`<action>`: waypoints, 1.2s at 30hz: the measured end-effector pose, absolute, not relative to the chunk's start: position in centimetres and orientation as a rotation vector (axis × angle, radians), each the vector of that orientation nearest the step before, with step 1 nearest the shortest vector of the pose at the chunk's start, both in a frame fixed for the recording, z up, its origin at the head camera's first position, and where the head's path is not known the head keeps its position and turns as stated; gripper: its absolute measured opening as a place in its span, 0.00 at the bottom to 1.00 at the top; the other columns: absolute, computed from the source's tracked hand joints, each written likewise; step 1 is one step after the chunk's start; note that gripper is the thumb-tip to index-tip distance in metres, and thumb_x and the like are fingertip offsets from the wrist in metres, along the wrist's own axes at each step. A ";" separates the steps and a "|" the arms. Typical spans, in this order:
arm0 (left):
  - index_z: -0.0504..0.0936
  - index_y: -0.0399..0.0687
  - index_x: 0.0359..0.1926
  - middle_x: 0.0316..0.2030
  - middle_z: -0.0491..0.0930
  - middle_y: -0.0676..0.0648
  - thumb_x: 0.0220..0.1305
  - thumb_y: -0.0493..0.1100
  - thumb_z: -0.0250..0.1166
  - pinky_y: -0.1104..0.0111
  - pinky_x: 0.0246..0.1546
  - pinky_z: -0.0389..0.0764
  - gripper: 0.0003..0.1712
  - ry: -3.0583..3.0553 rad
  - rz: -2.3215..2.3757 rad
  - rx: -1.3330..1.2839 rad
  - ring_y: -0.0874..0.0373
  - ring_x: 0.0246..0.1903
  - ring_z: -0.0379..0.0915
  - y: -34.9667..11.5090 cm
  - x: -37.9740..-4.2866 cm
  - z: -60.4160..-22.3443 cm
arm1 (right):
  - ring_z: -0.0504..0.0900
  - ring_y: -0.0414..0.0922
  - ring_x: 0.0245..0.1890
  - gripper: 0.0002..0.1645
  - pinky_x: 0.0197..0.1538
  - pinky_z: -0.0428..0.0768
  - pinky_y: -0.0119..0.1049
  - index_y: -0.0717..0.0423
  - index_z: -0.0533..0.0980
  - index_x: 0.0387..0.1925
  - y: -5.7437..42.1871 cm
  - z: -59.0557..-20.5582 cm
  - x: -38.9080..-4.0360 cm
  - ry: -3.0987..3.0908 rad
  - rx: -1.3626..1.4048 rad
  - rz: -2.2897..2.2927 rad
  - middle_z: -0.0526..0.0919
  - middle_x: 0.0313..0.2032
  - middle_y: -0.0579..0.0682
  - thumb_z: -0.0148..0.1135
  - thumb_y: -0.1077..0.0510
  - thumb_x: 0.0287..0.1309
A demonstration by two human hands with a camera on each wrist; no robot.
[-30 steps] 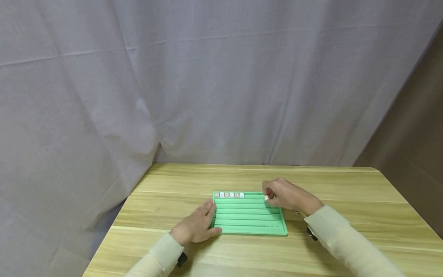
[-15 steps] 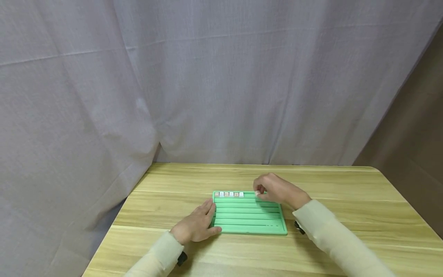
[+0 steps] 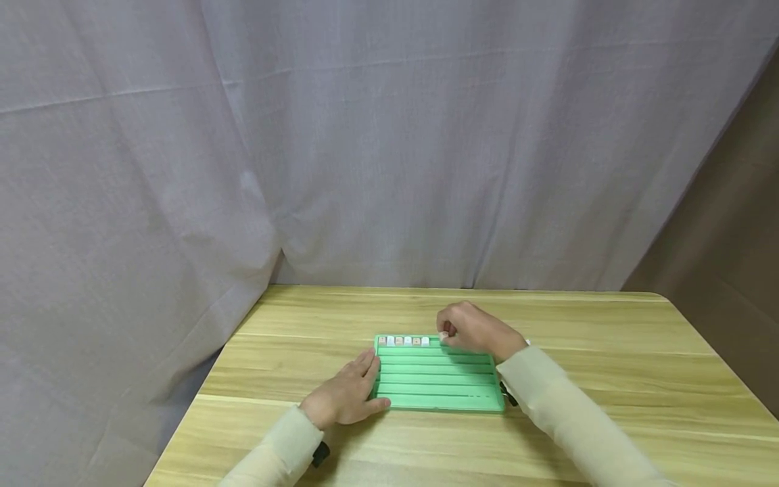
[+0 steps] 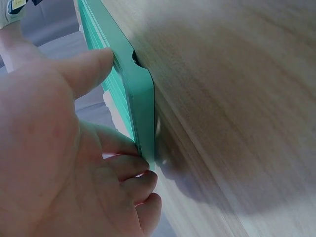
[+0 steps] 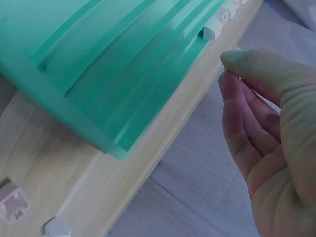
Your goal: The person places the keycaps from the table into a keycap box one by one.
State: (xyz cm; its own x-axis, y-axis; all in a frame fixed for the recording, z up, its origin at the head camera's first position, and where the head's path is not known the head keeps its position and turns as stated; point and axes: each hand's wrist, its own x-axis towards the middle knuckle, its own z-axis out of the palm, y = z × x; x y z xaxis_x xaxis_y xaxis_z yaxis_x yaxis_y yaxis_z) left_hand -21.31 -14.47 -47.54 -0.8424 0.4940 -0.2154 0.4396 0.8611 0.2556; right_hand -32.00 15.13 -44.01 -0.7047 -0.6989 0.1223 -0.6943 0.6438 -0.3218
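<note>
A green ridged tray (image 3: 435, 399) lies flat on the table. Several white and tan keycaps (image 3: 399, 341) stand side by side in its top row, starting from the left corner. My left hand (image 3: 343, 398) rests against the tray's left edge, fingers extended along it; in the left wrist view its thumb touches the rim. Over the top row, right of the keycaps, my right hand (image 3: 477, 330) pinches a light keycap (image 3: 443, 336) between thumb and fingertips. In the right wrist view the fingers mostly hide that keycap.
On the wooden table (image 3: 584, 399), right of the tray, lie a pinkish keycap (image 5: 14, 203) and a white keycap (image 5: 57, 228). A grey curtain (image 3: 389, 169) hangs behind the table's far edge.
My right hand has moved left along the tray's top row with the pinched keycap, closer to the keycaps in the row. My left hand and the tray have hardly moved.
</note>
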 end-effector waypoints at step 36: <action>0.50 0.32 0.83 0.85 0.45 0.35 0.78 0.64 0.57 0.49 0.85 0.55 0.52 2.766 0.290 0.697 0.42 0.85 0.43 -14.5 -21.4 -47.5 | 0.80 0.35 0.32 0.10 0.36 0.83 0.29 0.51 0.82 0.29 12.9 -45.9 -33.2 2.834 -1.031 -0.488 0.85 0.29 0.42 0.74 0.67 0.60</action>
State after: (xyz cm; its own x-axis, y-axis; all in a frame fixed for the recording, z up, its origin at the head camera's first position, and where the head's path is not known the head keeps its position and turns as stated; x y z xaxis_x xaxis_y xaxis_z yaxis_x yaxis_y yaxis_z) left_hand -21.38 -14.52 -47.52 -0.8466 0.4879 -0.2129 0.4331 0.8638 0.2574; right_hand -33.19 12.88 -45.95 -0.7690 -0.6386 0.0271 -0.6109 0.7218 -0.3253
